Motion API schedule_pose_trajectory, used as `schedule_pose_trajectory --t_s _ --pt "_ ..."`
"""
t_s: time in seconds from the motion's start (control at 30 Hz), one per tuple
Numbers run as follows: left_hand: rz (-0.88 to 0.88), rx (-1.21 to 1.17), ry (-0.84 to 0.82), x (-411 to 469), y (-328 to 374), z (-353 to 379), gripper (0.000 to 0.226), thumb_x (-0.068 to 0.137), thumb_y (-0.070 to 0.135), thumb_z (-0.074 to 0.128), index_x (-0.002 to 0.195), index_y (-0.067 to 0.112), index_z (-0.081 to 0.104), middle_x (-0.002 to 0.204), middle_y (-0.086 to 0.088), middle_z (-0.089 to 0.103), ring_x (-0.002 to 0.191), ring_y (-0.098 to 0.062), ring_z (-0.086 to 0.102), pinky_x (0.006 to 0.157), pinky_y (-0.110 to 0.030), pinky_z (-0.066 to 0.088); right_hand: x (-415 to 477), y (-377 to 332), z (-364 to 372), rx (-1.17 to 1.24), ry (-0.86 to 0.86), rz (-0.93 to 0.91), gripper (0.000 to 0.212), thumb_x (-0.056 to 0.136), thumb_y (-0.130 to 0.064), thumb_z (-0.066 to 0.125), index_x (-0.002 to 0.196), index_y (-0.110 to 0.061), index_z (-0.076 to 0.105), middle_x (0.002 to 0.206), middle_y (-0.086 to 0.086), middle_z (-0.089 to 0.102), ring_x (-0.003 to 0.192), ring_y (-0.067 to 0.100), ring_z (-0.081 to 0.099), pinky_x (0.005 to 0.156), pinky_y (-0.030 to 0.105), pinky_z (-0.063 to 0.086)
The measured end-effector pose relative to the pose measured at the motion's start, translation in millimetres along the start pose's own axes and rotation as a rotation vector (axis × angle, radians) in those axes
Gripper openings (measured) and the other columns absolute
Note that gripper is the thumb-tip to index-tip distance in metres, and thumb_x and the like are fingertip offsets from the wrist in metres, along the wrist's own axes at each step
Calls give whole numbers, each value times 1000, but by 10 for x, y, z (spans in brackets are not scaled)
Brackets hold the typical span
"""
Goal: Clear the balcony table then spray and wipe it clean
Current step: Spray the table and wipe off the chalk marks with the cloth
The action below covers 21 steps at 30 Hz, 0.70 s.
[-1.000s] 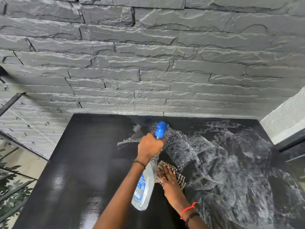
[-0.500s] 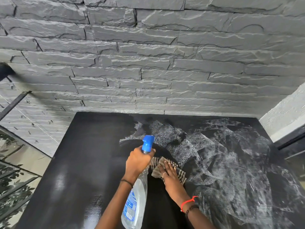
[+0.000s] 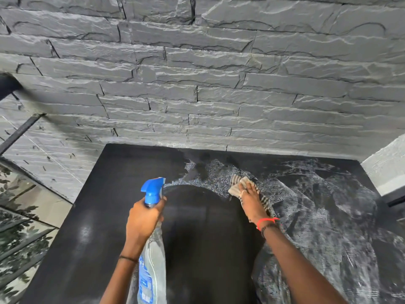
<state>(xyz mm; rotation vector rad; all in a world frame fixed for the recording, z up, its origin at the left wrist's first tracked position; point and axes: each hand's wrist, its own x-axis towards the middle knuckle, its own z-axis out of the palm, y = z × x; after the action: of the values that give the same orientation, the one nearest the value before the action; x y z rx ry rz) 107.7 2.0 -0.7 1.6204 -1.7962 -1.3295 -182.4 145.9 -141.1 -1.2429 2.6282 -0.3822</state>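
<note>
The left hand [image 3: 143,218] curls round the neck of the spray bottle [image 3: 152,270] above the black counter [image 3: 98,216]; the bottle base is cut off below. The right hand [image 3: 252,200], fingers straight, presses the striped cloth [image 3: 235,185] mid-counter, hiding most of it.

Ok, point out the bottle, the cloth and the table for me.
bottle [image 3: 152,193]: head view, on its blue trigger head.
cloth [image 3: 236,187]: head view, on its uncovered striped corner.
table [image 3: 98,216]: head view, on the bare dark top at the left.
</note>
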Motion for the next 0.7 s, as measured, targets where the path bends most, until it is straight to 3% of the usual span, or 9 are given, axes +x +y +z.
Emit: schedule_pose_trajectory --t_s 0.17,0.37,0.53,0.63,0.7 --pt "-26 -10 51 83 -96 -87 32 85 32 67 62 12 58 43 3 61 52 -22 59 66 -38 50 447 -554 52 4 -26 -66 71 86 13 32 150 -14 15 158 8 -6 146 25 -8 119 39 -4" --pt "-57 -44 83 184 -56 -82 29 84 31 68 65 11 59 46 3 61 52 -21 60 67 -39 51 96 -962 486 50 -51 -374 58 91 3 38 146 -14 30 158 9 10 146 30 5 119 44 0" --pt "-75 -83 111 304 15 -45 31 82 32 68 61 12 58 43 3 60 52 -23 59 68 -39 51 -478 -432 568 74 -52 -516 82 75 4 61 146 -20 28 154 6 24 143 22 18 118 32 7" --pt "-83 -105 119 363 27 0 30 82 30 69 61 11 57 42 4 59 51 -23 58 67 -39 51 -441 78 328 102 -56 -483 78 76 7 53 146 -20 30 155 1 18 143 16 10 117 25 3" --pt "-86 -114 123 379 30 15 29 82 29 69 62 10 58 41 4 58 50 -22 57 67 -39 50 -225 384 166 61 -49 -407 76 80 7 46 147 -23 24 157 -1 10 146 18 6 118 29 4"
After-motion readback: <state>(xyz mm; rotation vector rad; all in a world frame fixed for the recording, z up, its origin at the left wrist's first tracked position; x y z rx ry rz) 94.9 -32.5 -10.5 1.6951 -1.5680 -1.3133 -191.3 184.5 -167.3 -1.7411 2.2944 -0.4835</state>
